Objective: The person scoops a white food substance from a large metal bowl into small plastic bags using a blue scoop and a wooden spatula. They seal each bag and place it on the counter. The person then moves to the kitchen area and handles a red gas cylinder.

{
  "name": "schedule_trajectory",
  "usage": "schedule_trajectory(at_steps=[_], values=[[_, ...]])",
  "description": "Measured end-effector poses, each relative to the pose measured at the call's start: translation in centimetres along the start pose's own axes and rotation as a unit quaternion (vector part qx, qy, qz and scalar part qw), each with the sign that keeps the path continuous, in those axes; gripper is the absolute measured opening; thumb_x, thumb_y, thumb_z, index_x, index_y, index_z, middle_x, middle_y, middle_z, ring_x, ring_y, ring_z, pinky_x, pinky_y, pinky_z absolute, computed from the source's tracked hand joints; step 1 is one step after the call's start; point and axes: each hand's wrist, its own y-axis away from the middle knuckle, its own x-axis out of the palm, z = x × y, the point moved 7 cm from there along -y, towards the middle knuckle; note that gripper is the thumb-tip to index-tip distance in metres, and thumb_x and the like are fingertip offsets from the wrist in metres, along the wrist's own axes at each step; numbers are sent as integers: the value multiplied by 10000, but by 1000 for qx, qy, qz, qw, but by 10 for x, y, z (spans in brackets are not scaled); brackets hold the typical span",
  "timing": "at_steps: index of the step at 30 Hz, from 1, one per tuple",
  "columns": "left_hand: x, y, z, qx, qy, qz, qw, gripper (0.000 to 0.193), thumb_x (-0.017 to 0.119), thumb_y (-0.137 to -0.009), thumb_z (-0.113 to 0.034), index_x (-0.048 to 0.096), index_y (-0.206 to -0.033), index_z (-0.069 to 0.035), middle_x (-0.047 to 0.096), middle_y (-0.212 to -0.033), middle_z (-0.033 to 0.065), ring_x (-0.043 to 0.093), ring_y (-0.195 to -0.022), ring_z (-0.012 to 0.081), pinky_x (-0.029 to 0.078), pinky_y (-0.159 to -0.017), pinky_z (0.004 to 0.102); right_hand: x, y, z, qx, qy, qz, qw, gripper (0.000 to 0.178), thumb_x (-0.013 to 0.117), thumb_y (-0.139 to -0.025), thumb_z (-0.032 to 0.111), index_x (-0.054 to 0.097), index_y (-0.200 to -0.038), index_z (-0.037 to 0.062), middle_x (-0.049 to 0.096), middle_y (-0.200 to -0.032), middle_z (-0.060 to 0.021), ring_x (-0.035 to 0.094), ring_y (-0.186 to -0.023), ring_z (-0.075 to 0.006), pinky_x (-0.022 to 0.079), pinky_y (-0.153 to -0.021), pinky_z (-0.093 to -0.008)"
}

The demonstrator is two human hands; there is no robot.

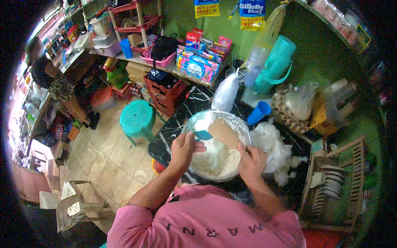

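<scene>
A big whitish bowl point(248, 138) on the dark table holds white, flour-like powder point(215, 163), heaped along its far side and lower in the middle. At its left rim my left hand point(184, 149) is closed on a small teal cup point(202, 135), which is over the powder with white powder at its mouth. My right hand point(253, 162), at the right rim, grips the end of a flat tan wooden paddle point(224, 132). The paddle's broad end reaches across the bowl to the cup, against the powder; I cannot tell whether the two touch.
Behind the bowl stands a knotted white plastic bag point(226, 91). A blue tumbler point(259, 113) and crumpled clear plastic bags point(269, 149) lie to the right, near a wooden dish rack point(331, 182). Leftward are a teal stool point(138, 118) and a person point(53, 78) at a counter.
</scene>
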Motion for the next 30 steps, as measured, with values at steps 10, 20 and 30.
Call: schedule_trajectory(at_steps=[10, 20, 30], values=[[-16, -25, -15, 128, -196, -18, 972, 295, 462, -960, -225, 538, -915, 56, 646, -773, 153, 664, -675, 204, 524, -650, 284, -3, -18, -43, 209, -334, -11, 919, 397, 567, -852, 125, 551, -1244, 64, 632, -772, -86, 585, -651, -185, 468, -604, -305], [4, -2, 4, 188, -507, 55, 839, 281, 495, -940, -203, 596, -831, 35, 663, -728, 107, 646, -685, 161, 491, -661, 283, 47, -38, -10, 203, -358, 308, 858, 382, 526, -887, 210, 536, -1201, -8, 652, -908, -225, 643, -770, -221, 500, -733, -334], [-41, -4, -7, 118, -298, -48, 946, 300, 526, -931, -252, 578, -805, 15, 639, -691, 75, 626, -600, 127, 481, -541, 269, 46, -57, -73, 317, -351, 232, 850, 288, 557, -871, 288, 613, -1083, 101, 658, -771, -94, 640, -717, -208, 450, -614, -372]])
